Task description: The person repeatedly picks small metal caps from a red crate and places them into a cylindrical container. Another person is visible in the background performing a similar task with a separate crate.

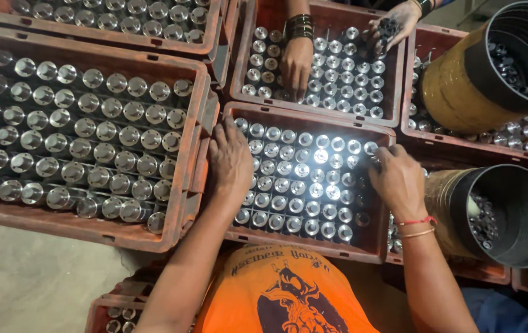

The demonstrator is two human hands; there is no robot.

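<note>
Steel cylinders (304, 169) look heavy, rigid, slick; I'd pinch one's cap. My left hand (230, 161) rests released; right hand (398, 180) fingers' grip, cannot tell.

metal cylinders (304, 179): shiny, smooth | crate (313, 117): worn matt red plastic

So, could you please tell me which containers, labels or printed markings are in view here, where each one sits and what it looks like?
Middle crate: red-brown plastic, rows of shiny metal cylinders; left hand on its left edge, right hand over its right side.
Left crate: same kind, larger, full.
Far crate: another person's hands in it.
Two drums: yellowish, black-lined, right side.
Orange shirt print: dark figure and lettering.
</note>
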